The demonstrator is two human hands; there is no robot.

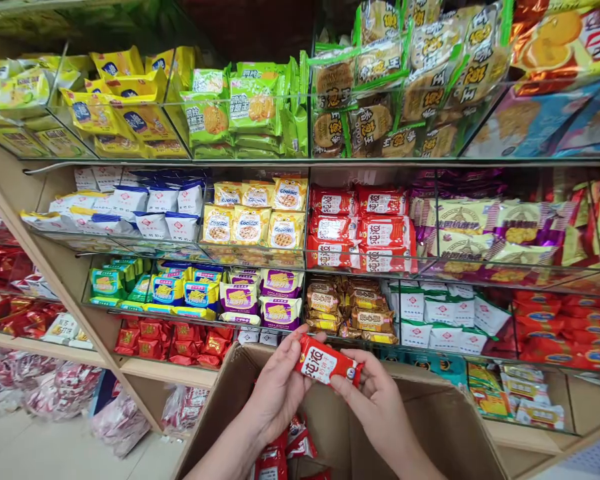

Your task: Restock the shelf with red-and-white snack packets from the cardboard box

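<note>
Box: open cardboard box (445,427) lowest in view, more red packets (275,460) lying inside.
Left hand (275,387): fingers closed on the left end of a red snack packet (327,363).
Right hand (375,397): fingertips pinching the packet's right end.
Packet: held above the box, in front of the shelves (300,162); long axis runs left-right, tilted down toward the right, printed face to the camera.
Shelf: matching red packets stacked (360,227) on the middle tier.

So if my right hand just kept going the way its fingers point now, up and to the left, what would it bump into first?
The right hand already grips the red packet, so that comes first. Past it, probably the left hand on the packet's other end; depth is hard to judge.
</note>
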